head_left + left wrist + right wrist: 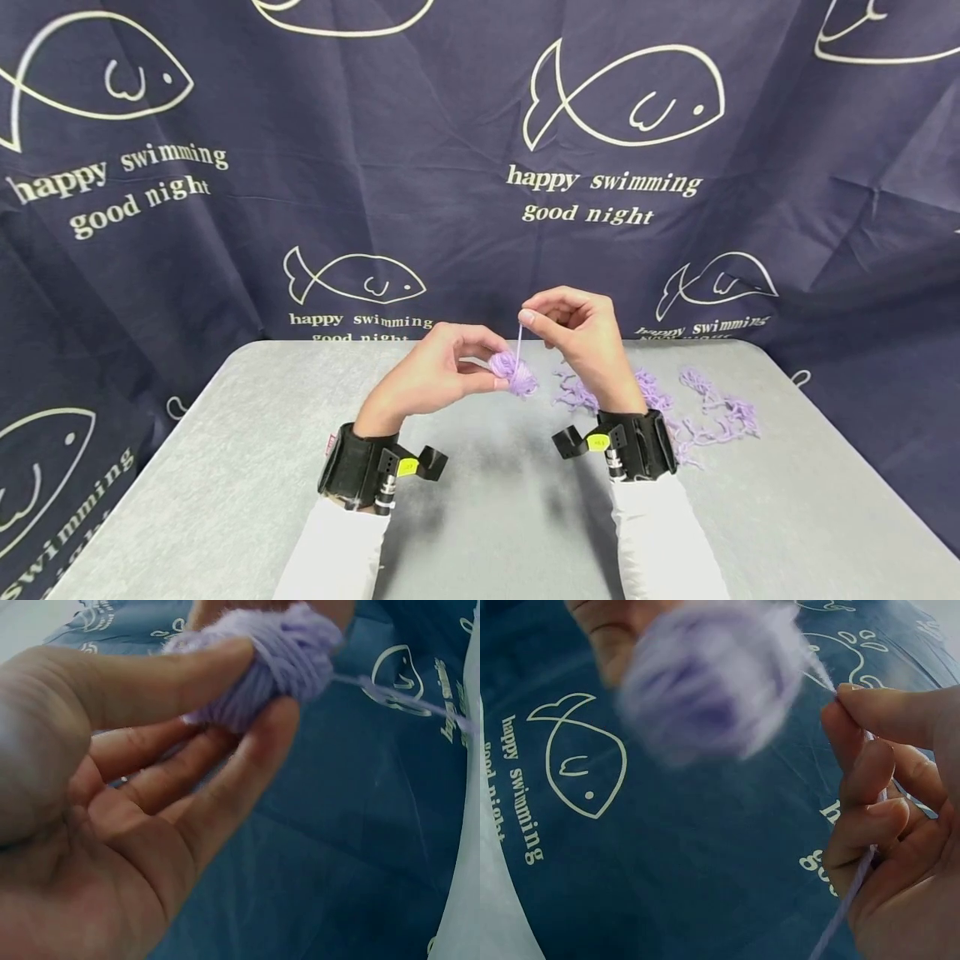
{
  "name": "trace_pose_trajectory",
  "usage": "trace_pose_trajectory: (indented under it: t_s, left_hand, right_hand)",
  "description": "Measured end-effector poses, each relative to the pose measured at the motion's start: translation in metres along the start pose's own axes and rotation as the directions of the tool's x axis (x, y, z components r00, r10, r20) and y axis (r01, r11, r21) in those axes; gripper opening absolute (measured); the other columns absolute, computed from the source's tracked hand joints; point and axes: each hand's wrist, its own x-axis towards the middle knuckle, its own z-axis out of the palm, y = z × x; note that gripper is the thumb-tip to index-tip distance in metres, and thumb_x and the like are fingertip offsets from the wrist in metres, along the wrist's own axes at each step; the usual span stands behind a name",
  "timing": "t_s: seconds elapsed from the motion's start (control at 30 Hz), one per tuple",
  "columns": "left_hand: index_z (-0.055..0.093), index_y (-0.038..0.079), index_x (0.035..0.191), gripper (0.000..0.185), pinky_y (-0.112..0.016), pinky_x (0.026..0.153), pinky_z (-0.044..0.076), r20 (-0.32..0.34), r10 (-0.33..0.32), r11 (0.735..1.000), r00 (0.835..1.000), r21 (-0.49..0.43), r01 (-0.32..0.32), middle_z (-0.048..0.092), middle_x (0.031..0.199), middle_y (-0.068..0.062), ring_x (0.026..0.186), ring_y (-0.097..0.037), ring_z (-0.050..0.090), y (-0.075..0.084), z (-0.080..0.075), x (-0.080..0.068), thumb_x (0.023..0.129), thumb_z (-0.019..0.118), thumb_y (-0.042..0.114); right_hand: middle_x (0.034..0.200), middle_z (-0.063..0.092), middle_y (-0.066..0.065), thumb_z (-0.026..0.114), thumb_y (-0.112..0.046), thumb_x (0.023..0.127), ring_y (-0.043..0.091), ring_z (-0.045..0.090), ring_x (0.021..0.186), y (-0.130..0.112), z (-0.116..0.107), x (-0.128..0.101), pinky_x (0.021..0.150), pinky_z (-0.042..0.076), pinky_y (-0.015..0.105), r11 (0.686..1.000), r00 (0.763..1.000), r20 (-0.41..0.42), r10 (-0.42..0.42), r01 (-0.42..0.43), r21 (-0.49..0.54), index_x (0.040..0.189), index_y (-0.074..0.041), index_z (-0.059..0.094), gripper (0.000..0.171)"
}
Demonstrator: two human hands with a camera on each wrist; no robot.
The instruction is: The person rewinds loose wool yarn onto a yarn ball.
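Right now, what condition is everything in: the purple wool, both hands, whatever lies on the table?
yarn ball: small, wound, held off the table, pinched in the left hand.
strand: taut, running up from the ball to the right hand.
left hand: thumb and fingers pinching the ball.
right hand: fingertips pinching the strand, raised above the ball.
loose yarn: crinkled, unwound, strewn on the table.
table: grey, bearing the loose yarn.

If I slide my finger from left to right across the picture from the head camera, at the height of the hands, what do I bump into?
Left hand → little purple yarn ball → right hand → loose purple yarn lying on the grey table.
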Motion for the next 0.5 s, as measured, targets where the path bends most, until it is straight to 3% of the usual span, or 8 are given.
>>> trace_pose_trajectory:
  t_s: [0.17,0.37,0.5]
  left_hand:
    - [0.070,-0.005,0.108,0.028,-0.041,0.080,0.061,-0.025,0.092,0.989,0.995,-0.117,-0.094,0.070,0.099,-0.010,0.090,-0.025,0.071,0.003,0.001,0.000,0.082,0.077,-0.012]
    - [0.064,-0.010,0.109,0.029,-0.035,0.080,0.061,-0.143,0.098,0.969,0.985,-0.213,-0.128,0.066,0.099,-0.010,0.088,-0.022,0.069,0.008,0.001,-0.002,0.082,0.073,-0.016]
    - [0.059,-0.011,0.118,0.037,-0.033,0.081,0.061,-0.229,0.106,0.958,0.968,-0.239,-0.162,0.063,0.105,-0.011,0.092,-0.020,0.066,0.011,0.000,-0.001,0.083,0.070,-0.016]
  right_hand:
    - [0.079,0.071,0.006,0.081,-0.007,0.087,0.015,0.051,0.057,0.005,0.001,0.002,0.052,0.043,0.026,0.999,0.999,0.012,0.036,-0.036,-0.016,0.095,0.001,0.075,0.013]
    - [0.080,0.073,0.005,0.078,-0.005,0.089,0.017,0.054,0.059,0.010,0.002,0.002,0.053,0.045,0.023,0.996,0.996,0.053,0.071,-0.069,-0.053,0.096,0.002,0.075,0.011]
    - [0.076,0.070,0.002,0.075,0.001,0.088,0.014,0.053,0.057,0.012,0.003,0.003,0.052,0.044,0.023,0.993,0.993,0.067,0.096,-0.091,-0.075,0.096,0.004,0.073,0.008]
